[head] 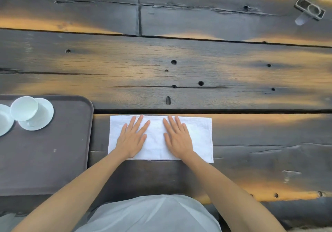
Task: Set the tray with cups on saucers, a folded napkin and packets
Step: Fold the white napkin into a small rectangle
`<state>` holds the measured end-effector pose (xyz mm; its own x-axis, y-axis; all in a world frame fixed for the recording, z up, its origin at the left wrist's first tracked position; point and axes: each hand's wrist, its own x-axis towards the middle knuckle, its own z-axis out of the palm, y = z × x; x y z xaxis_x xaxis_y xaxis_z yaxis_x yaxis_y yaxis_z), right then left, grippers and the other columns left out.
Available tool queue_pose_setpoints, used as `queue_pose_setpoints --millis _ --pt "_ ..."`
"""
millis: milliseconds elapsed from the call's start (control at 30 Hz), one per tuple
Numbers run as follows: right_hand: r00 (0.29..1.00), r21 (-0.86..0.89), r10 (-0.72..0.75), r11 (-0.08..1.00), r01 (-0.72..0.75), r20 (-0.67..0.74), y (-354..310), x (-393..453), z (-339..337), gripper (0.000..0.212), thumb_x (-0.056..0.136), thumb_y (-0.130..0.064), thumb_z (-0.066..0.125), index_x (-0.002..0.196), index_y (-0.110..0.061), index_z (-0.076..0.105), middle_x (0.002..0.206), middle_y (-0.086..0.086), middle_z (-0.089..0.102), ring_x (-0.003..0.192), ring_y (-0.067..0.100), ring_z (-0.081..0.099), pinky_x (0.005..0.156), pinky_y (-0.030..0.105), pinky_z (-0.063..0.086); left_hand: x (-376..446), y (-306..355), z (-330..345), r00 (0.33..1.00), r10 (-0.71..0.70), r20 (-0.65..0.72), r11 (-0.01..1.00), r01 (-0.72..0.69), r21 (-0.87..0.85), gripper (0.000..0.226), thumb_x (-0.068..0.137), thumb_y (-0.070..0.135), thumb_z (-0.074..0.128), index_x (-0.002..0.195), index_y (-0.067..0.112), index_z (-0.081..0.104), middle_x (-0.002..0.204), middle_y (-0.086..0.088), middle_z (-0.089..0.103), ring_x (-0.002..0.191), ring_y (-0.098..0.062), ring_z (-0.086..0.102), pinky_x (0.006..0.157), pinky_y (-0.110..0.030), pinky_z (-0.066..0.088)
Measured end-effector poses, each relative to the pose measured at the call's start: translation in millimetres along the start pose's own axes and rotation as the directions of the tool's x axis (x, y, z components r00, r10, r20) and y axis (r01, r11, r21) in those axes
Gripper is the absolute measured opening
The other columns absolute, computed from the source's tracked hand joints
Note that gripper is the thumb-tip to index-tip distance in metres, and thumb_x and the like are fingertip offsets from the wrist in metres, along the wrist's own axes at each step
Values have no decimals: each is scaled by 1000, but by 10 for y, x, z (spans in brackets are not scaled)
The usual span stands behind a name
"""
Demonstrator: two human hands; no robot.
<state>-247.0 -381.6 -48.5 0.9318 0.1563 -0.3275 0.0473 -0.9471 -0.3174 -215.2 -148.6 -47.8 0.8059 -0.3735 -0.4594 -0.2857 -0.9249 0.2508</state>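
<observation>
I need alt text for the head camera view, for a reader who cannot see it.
Both hands, left hand and right hand, press flat on a white napkin folded into a strip on a dark wooden table. To the left, a brown tray holds a white cup on a saucer.

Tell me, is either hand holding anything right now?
Nothing is gripped. The left hand and right hand lie flat, fingers spread, pressing the middle of the white napkin on the table.
</observation>
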Motion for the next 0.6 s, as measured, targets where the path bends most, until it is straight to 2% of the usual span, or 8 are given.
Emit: queue_pose_setpoints --millis 133,367,533,600 --pt "992 -14 128 992 -129 -19 560 -69 -124 56 108 -43 27 161 -34 13 171 -7 5 158 23 6 126 48 11 -75 -220 36 993 -105 -55 993 102 -67 60 101 51 8 157 34 -3 166 4 -12 154 -25 -10 123 -51 3" --pt "978 -68 206 976 -208 -28 1087 -183 -254 64 105 -57 20 162 -35 -2 170 -11 -7 156 10 -7 125 44 1 -177 -539 114 972 -219 -86 976 217 -37 62 100 56 2 156 35 -12 166 6 -18 153 -15 -16 123 -49 3" --pt "979 2 203 979 -203 10 1064 -159 -261 65 105 -56 24 162 -34 1 171 -10 -5 157 11 -7 125 48 0 -157 -483 113 970 -231 -75 973 228 -41 63 99 54 2 157 32 -11 165 4 -18 152 -17 -18 121 -51 -1" --pt "981 120 194 973 -195 23 1067 -150 -326 68 106 -51 34 163 -28 5 171 -7 -3 157 13 -6 125 48 0 -151 -432 85 968 -242 -65 970 240 -26 64 99 52 5 157 30 -9 166 2 -17 153 -21 -15 121 -52 -2"
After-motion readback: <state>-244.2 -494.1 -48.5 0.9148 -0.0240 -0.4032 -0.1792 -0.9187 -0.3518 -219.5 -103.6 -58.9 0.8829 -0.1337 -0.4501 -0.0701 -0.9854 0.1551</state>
